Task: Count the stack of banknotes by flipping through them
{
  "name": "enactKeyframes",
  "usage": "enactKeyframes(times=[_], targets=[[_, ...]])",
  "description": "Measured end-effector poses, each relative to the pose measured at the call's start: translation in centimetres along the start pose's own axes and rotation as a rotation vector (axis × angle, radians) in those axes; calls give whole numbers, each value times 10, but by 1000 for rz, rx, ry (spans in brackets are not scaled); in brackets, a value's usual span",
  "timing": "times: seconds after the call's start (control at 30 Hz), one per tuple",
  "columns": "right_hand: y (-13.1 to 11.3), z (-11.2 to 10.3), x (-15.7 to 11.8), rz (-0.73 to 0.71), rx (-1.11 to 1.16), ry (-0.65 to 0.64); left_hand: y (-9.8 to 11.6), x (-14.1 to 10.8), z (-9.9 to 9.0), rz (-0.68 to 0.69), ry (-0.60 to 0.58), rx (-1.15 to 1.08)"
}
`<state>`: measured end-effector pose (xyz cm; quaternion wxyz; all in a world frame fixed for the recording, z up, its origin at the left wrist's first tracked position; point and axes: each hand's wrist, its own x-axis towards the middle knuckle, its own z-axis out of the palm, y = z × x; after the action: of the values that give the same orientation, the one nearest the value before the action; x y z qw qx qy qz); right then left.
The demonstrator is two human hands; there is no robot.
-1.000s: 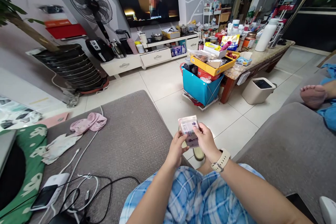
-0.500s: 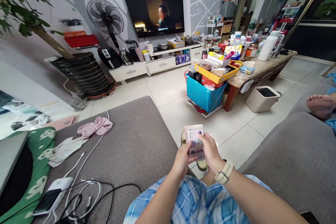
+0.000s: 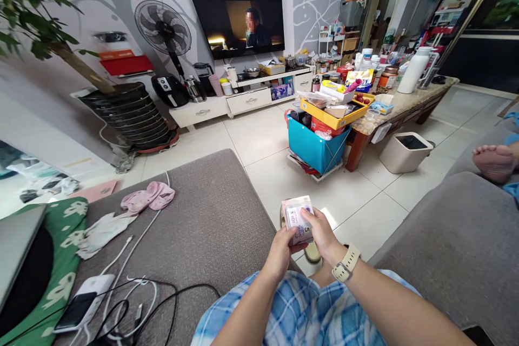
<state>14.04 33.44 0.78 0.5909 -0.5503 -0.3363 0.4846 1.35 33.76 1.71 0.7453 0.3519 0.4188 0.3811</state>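
Holding a stack of banknotes (image 3: 299, 220) in front of the plaid shorts (image 3: 300, 303), the hands had closed on it from both sides: the left hand (image 3: 280, 253) pinched its lower left edge, and the right hand (image 3: 322, 231) pressed a thumb on its face. From where I stood, a pale slipper (image 3: 313, 253) showed just beyond and below the notes, the nearest thing to them on the floor. Over on the left seat (image 3: 219, 216), black and white cables (image 3: 152, 297) looped about near a dark-screened phone (image 3: 75, 311), with pink cloth (image 3: 148, 197) and white cloth (image 3: 103, 232) farther up, and a green cloth (image 3: 67, 275) under a laptop (image 3: 20, 243). Ahead, a blue bin (image 3: 312, 146), heaped up with a yellow tray (image 3: 330, 113) on top, stood by the near end of the crowded tabletop (image 3: 367, 121), a beige wastebasket (image 3: 399, 159) just beside it. Someone's bare foot (image 3: 493, 163) rested by the right seat (image 3: 438, 238). The left seat's edge ran down close to the left hand; past it, tiled floor (image 3: 344, 197) opened between the two seats, reaching to the blue bin and on toward the white cabinet (image 3: 251, 100), with room around the notes on their far side.
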Motion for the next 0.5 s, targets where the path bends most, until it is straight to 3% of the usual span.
enactKeyframes(times=[0.17, 0.33, 0.5], targets=[[-1, -1, 0, 87, 29, 1, 1, -4, 4, 15, 27, 60], [-1, -3, 3, 118, 26, 18, 14, -1, 11, -109, 202, -142], [5, 2, -2, 79, -19, 59, 17, -2, 13, -155, 242, -188]])
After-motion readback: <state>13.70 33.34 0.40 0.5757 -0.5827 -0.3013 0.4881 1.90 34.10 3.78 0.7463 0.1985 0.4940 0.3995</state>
